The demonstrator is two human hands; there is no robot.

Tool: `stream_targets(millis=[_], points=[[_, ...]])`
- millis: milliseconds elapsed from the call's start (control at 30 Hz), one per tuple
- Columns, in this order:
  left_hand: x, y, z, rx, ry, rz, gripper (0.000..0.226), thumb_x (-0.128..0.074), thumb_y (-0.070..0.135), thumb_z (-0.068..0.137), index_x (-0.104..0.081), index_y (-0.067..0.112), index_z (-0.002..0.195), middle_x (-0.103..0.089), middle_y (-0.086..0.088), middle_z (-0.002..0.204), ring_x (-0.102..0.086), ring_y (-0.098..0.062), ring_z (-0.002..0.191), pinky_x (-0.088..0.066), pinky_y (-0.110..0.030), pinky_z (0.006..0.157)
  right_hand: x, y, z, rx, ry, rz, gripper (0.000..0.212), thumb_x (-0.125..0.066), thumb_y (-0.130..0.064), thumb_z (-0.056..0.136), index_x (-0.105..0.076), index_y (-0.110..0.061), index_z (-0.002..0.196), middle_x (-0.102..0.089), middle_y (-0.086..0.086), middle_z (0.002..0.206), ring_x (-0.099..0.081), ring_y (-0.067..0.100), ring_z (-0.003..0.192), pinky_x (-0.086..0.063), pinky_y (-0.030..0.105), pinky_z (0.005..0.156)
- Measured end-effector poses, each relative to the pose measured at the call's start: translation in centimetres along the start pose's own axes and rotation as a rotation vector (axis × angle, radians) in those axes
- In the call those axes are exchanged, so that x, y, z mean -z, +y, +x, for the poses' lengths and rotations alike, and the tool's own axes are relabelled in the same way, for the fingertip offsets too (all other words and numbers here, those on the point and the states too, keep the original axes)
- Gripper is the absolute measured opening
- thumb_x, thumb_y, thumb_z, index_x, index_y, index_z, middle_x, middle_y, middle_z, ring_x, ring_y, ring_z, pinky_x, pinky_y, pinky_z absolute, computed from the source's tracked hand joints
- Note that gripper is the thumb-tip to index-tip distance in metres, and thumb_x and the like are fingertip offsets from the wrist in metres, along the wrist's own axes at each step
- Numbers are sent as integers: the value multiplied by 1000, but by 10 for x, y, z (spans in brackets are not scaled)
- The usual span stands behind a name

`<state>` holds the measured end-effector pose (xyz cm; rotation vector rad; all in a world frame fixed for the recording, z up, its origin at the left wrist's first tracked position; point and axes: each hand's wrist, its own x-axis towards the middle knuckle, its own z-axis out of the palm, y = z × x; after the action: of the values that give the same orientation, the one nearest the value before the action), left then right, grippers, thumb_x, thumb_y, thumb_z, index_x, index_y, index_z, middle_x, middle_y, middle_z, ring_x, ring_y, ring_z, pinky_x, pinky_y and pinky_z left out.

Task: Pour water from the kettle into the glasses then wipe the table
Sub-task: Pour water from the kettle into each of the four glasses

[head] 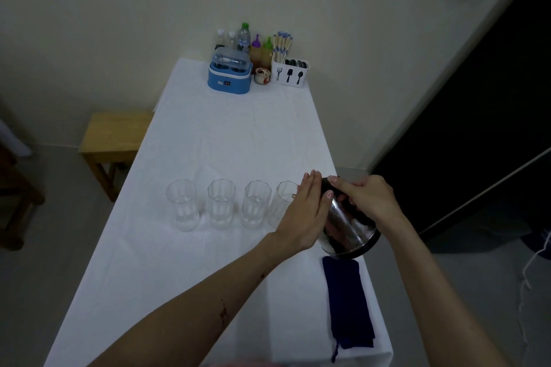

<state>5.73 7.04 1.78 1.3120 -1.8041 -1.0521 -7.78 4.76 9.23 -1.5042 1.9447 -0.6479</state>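
While kettle (347,225) is tilting toward rightmost glass (283,202) near table's (208,143) right edge, right hand (368,198) is gripping handle, closed around it; left hand (310,211) is lying flat, fingers together, against kettle's left side, steadying. Advice: keep spout over rim, tip slowly. Four glasses standing in row across table; dark blue cloth (348,304) lying by near right corner.
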Motion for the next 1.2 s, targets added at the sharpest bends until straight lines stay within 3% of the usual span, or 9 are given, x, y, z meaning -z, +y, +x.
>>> stream_targets(millis=[767, 1200], points=[[0, 0, -1, 7, -5, -9, 59, -20, 35, 105, -1, 9, 154, 3, -3, 163, 8, -11, 149, 3, -27, 120, 1, -3, -1, 7, -3, -16, 51, -73, -59, 80, -76, -11, 62, -65, 4, 54, -59, 18, 51, -46, 26, 51], [-5, -3, -1, -6, -7, 13, 58, -20, 35, 105, -1, 11, 154, 3, -2, 163, 8, -11, 149, 3, -25, 119, -2, 5, -1, 12, 5, 1, 49, -72, -59, 81, -77, -13, 63, -67, 0, 53, -64, 16, 55, -48, 25, 56]])
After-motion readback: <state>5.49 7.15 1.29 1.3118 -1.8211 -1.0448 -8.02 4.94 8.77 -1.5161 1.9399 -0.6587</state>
